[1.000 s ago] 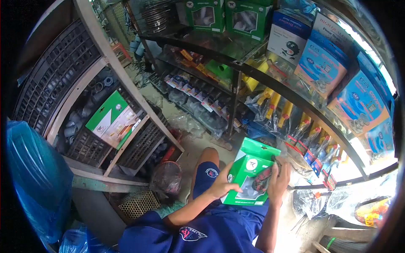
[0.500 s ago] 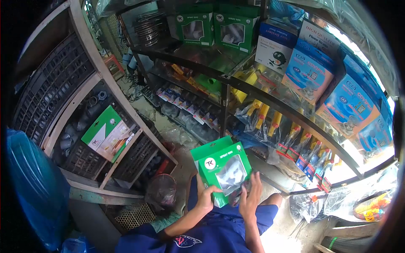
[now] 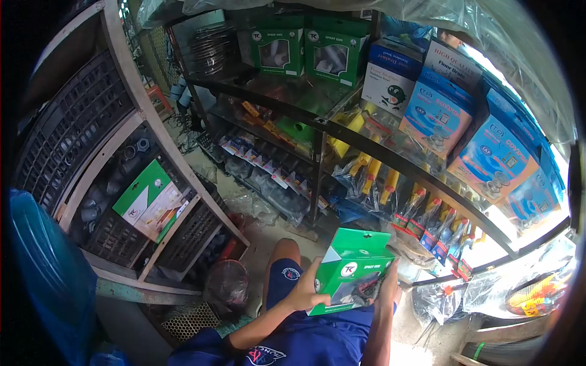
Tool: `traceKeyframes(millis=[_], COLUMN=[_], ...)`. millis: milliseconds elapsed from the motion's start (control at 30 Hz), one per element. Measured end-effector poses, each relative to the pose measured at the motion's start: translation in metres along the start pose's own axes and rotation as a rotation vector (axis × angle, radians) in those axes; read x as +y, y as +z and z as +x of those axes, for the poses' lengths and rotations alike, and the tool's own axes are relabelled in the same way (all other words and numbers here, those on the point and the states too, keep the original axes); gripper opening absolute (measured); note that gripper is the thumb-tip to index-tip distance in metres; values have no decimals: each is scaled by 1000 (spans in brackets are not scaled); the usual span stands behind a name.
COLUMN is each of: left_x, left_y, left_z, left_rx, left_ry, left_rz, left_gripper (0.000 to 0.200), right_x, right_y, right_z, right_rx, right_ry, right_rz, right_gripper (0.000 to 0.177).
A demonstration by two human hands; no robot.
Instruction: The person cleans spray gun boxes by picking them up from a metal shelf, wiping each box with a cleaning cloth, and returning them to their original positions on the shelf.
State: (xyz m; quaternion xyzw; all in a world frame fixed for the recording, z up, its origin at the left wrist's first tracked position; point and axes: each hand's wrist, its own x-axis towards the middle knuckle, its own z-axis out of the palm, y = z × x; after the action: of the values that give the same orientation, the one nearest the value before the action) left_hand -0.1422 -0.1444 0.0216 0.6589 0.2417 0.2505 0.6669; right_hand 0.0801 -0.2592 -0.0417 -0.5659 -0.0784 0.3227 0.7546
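A green "Spray Gun" box (image 3: 351,259) with a clear window is tilted above my lap. My left hand (image 3: 307,291) grips its left side, thumb across the lower front. At the opposite side, my right hand (image 3: 387,285) is closed over a crumpled dark rag (image 3: 368,291), which lies against the window. The right fingers are partly hidden by the box and the rag.
Shelves ahead hold more spray gun boxes (image 3: 337,53), floor drain boxes (image 3: 436,113) and hanging yellow-handled tools (image 3: 369,175). To the left, a wooden rack (image 3: 163,143) carries black crates (image 3: 79,131) and a green-and-white box (image 3: 152,201). A wrapped blue bundle (image 3: 49,274) stands nearby.
The box has moved right and slightly down, and its front has turned and tilted. Both hands moved with it, the right shifting toward the box's right edge. My view has shifted slightly.
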Motion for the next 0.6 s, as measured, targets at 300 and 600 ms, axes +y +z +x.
traceKeyframes(millis=[300,600], left_x=[-4,-20], left_y=[8,44], left_z=[-3,-3], left_rx=[313,504], left_ry=[-189,-72], left_rz=[-592,-555], left_gripper=[75,71], right_x=[-28,106], right_y=[8,-32], right_z=[-50,-55], right_rx=[-246,89], right_ry=[176,376], right_rz=[-182,722], right_gripper=[50,37])
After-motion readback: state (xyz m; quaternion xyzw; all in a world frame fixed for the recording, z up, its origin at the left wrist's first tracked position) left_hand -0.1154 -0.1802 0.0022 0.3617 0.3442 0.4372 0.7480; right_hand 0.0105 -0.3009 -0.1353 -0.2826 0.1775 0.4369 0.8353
